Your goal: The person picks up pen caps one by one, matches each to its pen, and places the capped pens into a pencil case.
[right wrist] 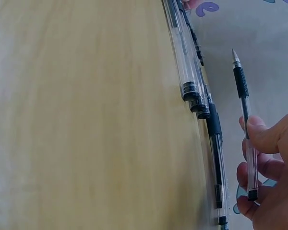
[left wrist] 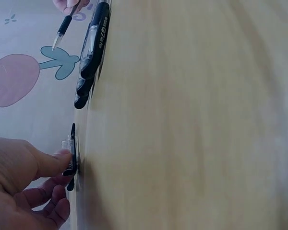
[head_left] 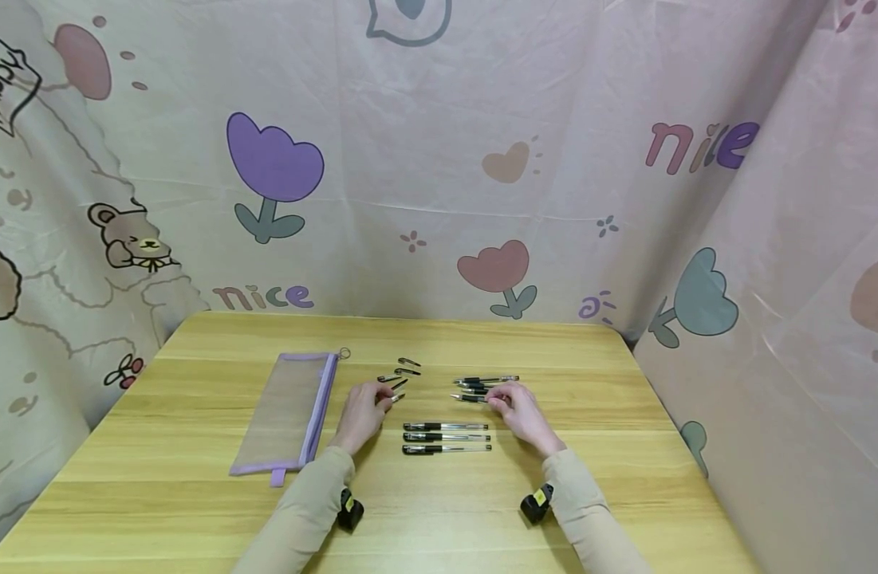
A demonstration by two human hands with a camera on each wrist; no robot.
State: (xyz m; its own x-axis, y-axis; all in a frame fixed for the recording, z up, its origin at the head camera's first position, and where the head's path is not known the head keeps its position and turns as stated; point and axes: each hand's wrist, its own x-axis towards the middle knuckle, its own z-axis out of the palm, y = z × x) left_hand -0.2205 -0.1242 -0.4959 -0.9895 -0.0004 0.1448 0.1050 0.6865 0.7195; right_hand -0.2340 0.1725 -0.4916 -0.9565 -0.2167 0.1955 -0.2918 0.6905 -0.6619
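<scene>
Near the middle of the wooden table (head_left: 194,478), three capped pens (head_left: 446,438) lie side by side in a neat row, which reads as the finished part of the work; above them, right of centre in the head view, a small cluster of uncapped pens (head_left: 482,383) waits, and to its left several loose caps (head_left: 403,373) lie scattered, so by my judgement roughly half is done and the rest of the pens have yet to be capped. The right hand (head_left: 519,411) pinches one uncapped pen (right wrist: 245,120) between thumb and fingers, lifted off the table; in the right wrist view it stands almost upright in the frame, tip up, with a clear barrel, a black ribbed grip and a fine metal point. The left hand (head_left: 365,411) pinches a cap (left wrist: 71,158) at the lower left of the left wrist view: a small clear piece with a black clip, held at or just above the table surface. The two hands are apart, with the row of capped pens below and between them. At the left of the table lies a flat mesh pencil pouch (head_left: 288,410) with purple trim, its zip ring towards the far end; I cannot tell whether it is open
</scene>
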